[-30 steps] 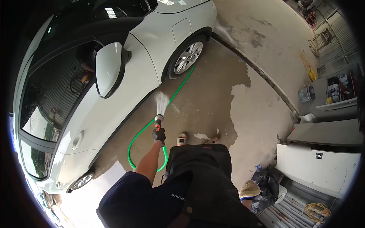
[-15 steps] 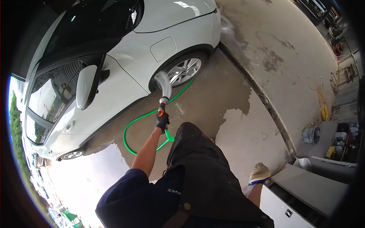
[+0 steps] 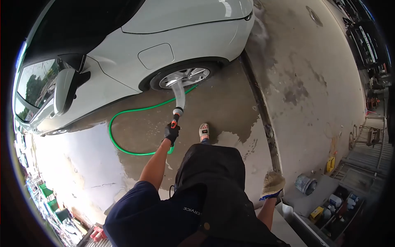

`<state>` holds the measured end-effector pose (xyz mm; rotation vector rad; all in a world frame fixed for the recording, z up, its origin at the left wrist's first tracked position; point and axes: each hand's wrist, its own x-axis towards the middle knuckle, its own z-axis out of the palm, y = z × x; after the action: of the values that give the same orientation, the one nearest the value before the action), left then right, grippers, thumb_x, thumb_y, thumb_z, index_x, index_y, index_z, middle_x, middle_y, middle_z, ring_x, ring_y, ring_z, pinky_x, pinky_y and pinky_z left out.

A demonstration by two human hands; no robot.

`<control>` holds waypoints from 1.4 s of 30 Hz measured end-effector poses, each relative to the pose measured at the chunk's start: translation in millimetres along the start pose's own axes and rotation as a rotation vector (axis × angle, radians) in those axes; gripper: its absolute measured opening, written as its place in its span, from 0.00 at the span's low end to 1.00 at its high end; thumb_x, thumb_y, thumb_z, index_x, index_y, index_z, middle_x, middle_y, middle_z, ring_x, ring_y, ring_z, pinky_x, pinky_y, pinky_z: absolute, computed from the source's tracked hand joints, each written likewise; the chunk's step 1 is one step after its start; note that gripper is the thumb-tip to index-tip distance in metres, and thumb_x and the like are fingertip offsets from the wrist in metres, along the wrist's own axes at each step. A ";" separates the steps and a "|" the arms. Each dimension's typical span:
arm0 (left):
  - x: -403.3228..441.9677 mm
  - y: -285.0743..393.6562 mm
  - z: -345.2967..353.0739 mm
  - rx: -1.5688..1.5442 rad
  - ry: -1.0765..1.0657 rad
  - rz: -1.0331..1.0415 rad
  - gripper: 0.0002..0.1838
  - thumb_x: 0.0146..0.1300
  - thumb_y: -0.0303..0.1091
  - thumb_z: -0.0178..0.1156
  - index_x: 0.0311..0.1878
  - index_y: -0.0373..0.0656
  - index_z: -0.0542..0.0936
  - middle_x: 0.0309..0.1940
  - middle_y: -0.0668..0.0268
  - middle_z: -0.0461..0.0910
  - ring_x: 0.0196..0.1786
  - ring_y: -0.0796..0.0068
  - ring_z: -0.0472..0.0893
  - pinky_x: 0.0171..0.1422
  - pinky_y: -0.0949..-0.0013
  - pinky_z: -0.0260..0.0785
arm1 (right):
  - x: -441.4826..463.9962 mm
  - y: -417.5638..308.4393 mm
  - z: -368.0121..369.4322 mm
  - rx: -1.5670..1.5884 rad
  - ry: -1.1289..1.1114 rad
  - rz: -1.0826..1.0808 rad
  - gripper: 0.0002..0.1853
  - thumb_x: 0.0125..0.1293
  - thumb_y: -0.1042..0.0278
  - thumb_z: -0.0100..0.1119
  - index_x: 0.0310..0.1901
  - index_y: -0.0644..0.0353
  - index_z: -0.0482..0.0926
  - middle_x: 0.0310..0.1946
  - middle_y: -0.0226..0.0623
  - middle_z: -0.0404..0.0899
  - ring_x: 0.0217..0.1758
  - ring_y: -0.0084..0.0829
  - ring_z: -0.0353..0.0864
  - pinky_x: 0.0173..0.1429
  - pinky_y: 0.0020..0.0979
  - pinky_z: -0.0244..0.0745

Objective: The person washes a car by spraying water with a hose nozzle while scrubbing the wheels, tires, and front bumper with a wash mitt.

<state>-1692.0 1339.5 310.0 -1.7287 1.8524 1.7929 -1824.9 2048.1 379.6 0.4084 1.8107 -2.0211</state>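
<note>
Left hand [image 3: 172,132], gloved and outstretched, fingers wrapped round the spray nozzle [image 3: 176,115], aimed at the wheel [image 3: 194,75], itself partly veiled by water [image 3: 180,93]. Right hand [image 3: 272,187] out to the side, inside a tan mitt [image 3: 273,181]; fingers hidden, cannot tell if gripping.

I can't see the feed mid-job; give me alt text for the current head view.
The black-gloved left hand aims a spray nozzle, its water hitting a wheel of a white car. The right hand, out to the right, wears or holds a tan fluffy mitt. A green hose loops across wet floor.
</note>
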 end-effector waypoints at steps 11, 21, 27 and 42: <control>3.5 -0.3 80.1 -0.372 0.452 -0.149 0.08 0.63 0.34 0.66 0.37 0.39 0.82 0.22 0.64 0.80 0.23 0.69 0.81 0.29 0.61 0.71 | 314.0 -31.2 208.8 -0.381 -0.540 0.112 0.26 0.83 0.43 0.42 0.63 0.54 0.79 0.59 0.40 0.83 0.61 0.46 0.83 0.69 0.49 0.77; 140.3 -64.5 201.5 -0.989 0.464 0.155 0.04 0.71 0.26 0.63 0.38 0.44 0.77 0.25 0.72 0.75 0.25 0.80 0.74 0.27 0.72 0.63 | 387.8 140.8 418.6 0.038 -0.842 0.294 0.33 0.84 0.44 0.39 0.82 0.53 0.59 0.79 0.37 0.66 0.79 0.42 0.69 0.82 0.49 0.64; 200.9 -88.9 220.6 -1.217 0.497 0.211 0.04 0.64 0.22 0.62 0.39 0.41 0.77 0.25 0.67 0.75 0.24 0.74 0.76 0.29 0.69 0.67 | 424.9 225.8 569.0 -0.749 -0.829 -0.976 0.39 0.79 0.50 0.52 0.82 0.64 0.54 0.81 0.45 0.60 0.84 0.39 0.59 0.86 0.39 0.53; 265.6 -99.2 196.9 -1.315 0.388 0.633 0.06 0.62 0.24 0.65 0.41 0.40 0.79 0.30 0.67 0.79 0.28 0.76 0.78 0.31 0.71 0.67 | 438.0 307.0 817.6 -1.247 -0.031 -2.179 0.21 0.72 0.63 0.56 0.62 0.65 0.79 0.62 0.51 0.78 0.66 0.48 0.77 0.76 0.49 0.67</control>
<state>-1846.8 1337.1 1.5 -1.8907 1.3801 3.7287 -2028.0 1169.0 5.0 -2.7171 3.0375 -0.3819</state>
